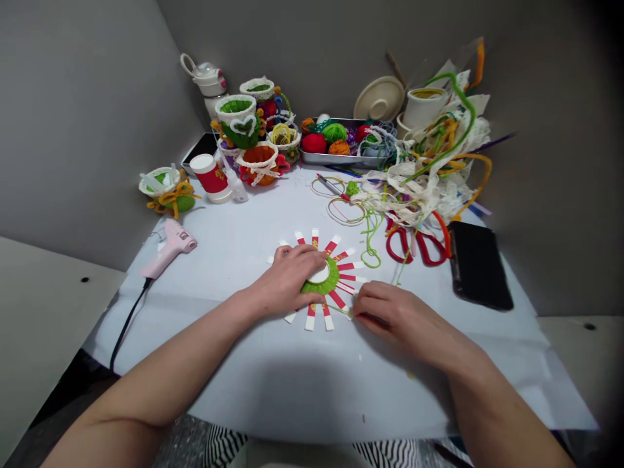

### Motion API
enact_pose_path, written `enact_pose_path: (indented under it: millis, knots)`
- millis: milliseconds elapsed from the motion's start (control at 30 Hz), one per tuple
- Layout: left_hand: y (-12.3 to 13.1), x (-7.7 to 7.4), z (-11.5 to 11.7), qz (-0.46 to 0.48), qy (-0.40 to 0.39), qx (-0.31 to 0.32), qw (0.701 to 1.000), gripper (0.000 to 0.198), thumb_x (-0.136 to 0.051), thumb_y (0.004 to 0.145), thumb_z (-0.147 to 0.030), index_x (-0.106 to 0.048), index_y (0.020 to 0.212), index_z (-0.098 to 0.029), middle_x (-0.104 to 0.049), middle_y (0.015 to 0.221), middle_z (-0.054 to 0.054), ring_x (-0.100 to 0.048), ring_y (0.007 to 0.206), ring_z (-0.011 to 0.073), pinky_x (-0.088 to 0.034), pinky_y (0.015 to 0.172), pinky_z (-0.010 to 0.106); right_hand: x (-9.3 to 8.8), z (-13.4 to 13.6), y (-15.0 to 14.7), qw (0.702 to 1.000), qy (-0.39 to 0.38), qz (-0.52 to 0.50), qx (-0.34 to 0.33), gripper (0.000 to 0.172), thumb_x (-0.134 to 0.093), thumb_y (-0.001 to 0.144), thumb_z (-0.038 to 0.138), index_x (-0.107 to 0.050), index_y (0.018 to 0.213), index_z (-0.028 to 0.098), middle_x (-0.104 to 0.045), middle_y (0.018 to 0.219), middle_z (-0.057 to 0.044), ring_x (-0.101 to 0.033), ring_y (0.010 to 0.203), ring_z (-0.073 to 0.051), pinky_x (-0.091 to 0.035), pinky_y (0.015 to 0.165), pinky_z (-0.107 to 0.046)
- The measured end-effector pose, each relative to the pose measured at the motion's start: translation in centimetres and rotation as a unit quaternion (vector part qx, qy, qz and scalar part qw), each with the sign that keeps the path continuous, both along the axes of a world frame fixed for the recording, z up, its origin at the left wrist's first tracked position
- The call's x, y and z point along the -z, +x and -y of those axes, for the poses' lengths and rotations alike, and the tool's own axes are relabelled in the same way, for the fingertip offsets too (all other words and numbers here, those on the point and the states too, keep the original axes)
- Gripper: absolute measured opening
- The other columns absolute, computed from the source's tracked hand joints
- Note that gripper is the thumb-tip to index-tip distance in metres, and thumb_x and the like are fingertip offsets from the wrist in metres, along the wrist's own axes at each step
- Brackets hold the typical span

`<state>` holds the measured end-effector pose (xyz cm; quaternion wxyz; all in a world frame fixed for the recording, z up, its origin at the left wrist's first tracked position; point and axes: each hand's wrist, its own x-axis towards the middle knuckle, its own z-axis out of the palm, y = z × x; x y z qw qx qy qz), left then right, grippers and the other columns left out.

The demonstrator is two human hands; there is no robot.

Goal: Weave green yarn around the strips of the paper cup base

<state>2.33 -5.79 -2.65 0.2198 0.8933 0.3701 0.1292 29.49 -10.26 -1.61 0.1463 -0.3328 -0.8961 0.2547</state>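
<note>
My left hand (287, 279) presses down on a paper cup cut into splayed red-and-white strips (336, 276), its fingertips reaching the white cup base (319, 273). Green yarn (320, 285) is wound around that base, and the cup lies flat on the white-covered table (234, 260). My right hand (385, 313) rests just beyond the lower right strips, its fingertips pinching a thin green yarn strand (344, 312) that runs back to the strips.
A pink hot glue gun (168, 247) with a black cord lies at left. Red-handled scissors (416, 244) and a black phone (480, 265) sit at right, beside tangled lace and pipe cleaners (429, 188). Behind stand yarn-wrapped cups (236, 117) and a metal tray of yarn balls (341, 156).
</note>
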Motion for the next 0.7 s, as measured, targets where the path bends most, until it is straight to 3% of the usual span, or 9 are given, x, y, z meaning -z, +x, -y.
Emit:
enact_pose_path:
  millis: [300,533,700]
  knots:
    - [-0.1,0.5,-0.2,0.007,-0.006,0.016,1.0,0.052,-0.086,0.085,-0.042,-0.055,0.123,-0.026,-0.06,0.148,0.011,-0.048,0.142,0.0346,-0.032,0.112,0.056,-0.1,1.2,-0.1,0.997,0.007,0.053,-0.046,0.024,-0.052,0.101,0.014,-0.064,0.081,0.021,-0.063,0.086,-0.004,-0.058,0.078,-0.017,-0.044,0.066,-0.03]
    - [0.0,0.4,-0.3,0.006,-0.015,0.012,1.0,0.054,-0.086,0.085,-0.043,-0.054,0.125,-0.026,-0.06,0.149,0.011,-0.048,0.143,0.0349,-0.03,0.113,0.057,0.5,1.5,0.1,0.995,0.056,0.074,0.039,0.023,-0.052,0.096,0.011,-0.057,0.077,0.022,-0.062,0.083,-0.005,-0.056,0.075,-0.019,-0.04,0.061,-0.032]
    - [-0.1,0.6,-0.3,0.01,-0.019,0.011,1.0,0.055,-0.084,0.086,-0.042,-0.054,0.13,-0.027,-0.06,0.148,0.011,-0.048,0.143,0.0347,-0.03,0.114,0.056,1.3,0.6,0.3,0.992,0.053,0.044,0.109,0.019,-0.052,0.1,0.019,-0.064,0.085,0.022,-0.064,0.085,-0.007,-0.059,0.08,-0.021,-0.045,0.067,-0.035]
